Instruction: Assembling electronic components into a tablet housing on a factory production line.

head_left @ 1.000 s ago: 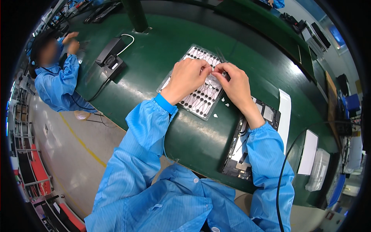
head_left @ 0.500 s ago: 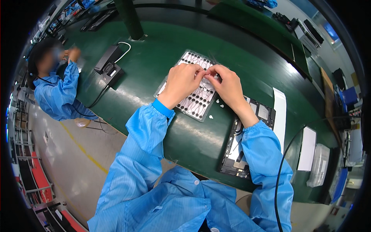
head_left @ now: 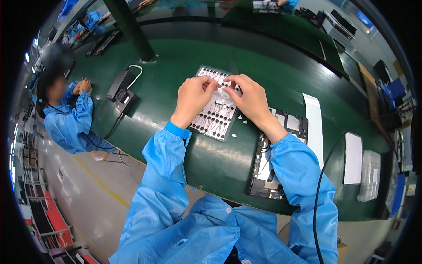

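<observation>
2 hands (head_left: 192, 97) hide part of a tray (head_left: 206, 133) of black discs; anything between the left fingers (head_left: 206, 80) is too small to tell. The right sleeve (head_left: 295, 163) covers part of 1 opened device (head_left: 263, 172); the lower edge crops the jacket (head_left: 211, 229).

Left hand (head_left: 193, 96) and right hand (head_left: 249, 97) draw apart
Where they met earlier, a gap now shows; the co-worker's hands (head_left: 82, 86) have come together.
</observation>
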